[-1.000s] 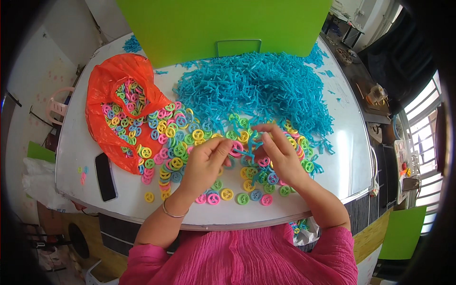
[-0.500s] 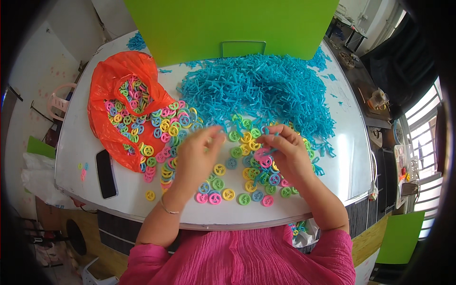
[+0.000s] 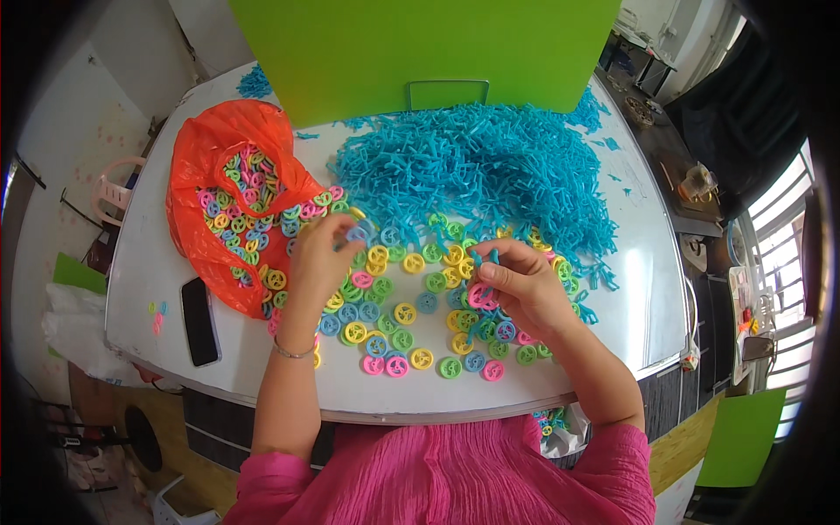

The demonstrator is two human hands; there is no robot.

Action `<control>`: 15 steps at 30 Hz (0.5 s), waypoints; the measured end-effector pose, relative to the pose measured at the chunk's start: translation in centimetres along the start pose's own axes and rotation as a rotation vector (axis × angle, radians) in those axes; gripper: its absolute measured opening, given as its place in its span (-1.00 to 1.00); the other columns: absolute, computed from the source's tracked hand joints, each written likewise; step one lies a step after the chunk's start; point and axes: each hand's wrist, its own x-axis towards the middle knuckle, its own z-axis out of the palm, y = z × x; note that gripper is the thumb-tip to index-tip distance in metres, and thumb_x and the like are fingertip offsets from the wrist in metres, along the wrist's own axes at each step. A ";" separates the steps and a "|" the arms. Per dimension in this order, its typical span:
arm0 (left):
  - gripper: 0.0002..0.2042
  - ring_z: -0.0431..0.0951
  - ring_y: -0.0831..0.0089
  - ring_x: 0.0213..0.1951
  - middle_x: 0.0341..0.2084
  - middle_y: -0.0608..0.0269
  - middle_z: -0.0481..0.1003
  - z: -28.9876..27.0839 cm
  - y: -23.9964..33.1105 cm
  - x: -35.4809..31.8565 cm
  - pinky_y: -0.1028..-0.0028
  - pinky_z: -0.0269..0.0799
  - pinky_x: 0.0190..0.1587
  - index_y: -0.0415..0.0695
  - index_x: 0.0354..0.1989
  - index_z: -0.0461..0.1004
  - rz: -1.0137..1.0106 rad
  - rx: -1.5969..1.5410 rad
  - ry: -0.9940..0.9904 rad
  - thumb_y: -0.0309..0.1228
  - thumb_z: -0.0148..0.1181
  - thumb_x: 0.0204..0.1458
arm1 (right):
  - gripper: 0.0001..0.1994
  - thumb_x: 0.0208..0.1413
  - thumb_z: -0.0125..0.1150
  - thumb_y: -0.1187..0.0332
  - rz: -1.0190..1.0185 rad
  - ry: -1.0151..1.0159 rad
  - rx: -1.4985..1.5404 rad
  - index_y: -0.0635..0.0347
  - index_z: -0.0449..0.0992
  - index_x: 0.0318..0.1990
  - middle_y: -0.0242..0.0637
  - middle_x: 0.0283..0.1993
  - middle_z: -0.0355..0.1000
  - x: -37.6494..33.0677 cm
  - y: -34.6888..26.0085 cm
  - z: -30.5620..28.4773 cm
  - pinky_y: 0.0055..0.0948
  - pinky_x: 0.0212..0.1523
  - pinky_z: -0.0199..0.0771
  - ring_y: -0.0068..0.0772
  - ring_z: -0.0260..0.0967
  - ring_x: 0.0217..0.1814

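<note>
My left hand point(image 3: 319, 262) is over the wheels beside the red bag, its fingers pinched at a light blue plastic wheel point(image 3: 357, 234). A tilted yellow wheel point(image 3: 357, 213) shows just beyond the fingertips. My right hand point(image 3: 529, 293) is closed on a small blue plastic piece point(image 3: 493, 257), whose end sticks up between thumb and forefinger. A pink wheel point(image 3: 480, 296) shows right under those fingers; whether it is joined to the piece I cannot tell. Loose pink, yellow, green and blue wheels point(image 3: 403, 313) lie between and below my hands.
A big heap of blue plastic pieces point(image 3: 472, 157) covers the table's far middle, before an upright green panel point(image 3: 429, 52). The red plastic bag point(image 3: 197, 144) at left spills more wheels. A black phone point(image 3: 200, 322) lies near the white table's point(image 3: 236, 376) left front edge.
My left hand has moved left, away from my right hand, to the wheels by the red bag. My right hand has stayed nearly in place, still gripping the blue piece.
</note>
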 end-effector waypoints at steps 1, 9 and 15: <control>-0.70 0.51 0.35 -0.32 -0.38 0.17 0.51 0.0 1.5 -0.3 0.37 0.42 -0.27 -0.15 -0.20 0.52 -0.059 -0.097 -0.127 -0.44 0.36 -0.16 | -0.77 0.11 0.22 0.46 -0.002 0.005 0.000 0.16 0.49 -0.06 -0.44 -0.30 0.45 -0.1 -0.1 -0.1 -0.65 -0.34 0.38 -0.62 0.42 -0.28; -0.80 0.53 0.43 -0.39 -0.43 0.17 0.54 1.0 4.1 -1.6 0.50 0.43 -0.31 -0.20 -0.20 0.54 -0.126 -0.404 -0.208 -0.51 0.24 -0.04 | -0.80 0.11 0.19 0.51 -0.001 0.026 -0.035 0.24 0.47 -0.09 -0.33 -0.28 0.46 0.3 -0.3 -0.3 -0.44 -0.24 0.48 -0.44 0.47 -0.25; -0.82 0.51 0.34 -0.38 -0.42 0.21 0.51 1.0 4.3 -1.5 0.42 0.42 -0.30 -0.10 -0.26 0.58 0.096 -0.133 -0.192 -0.41 0.30 -0.07 | -0.79 0.05 0.25 0.52 0.044 0.084 -0.261 0.28 0.47 -0.13 -0.28 -0.20 0.49 0.1 -0.5 0.5 -0.52 -0.24 0.47 -0.53 0.45 -0.24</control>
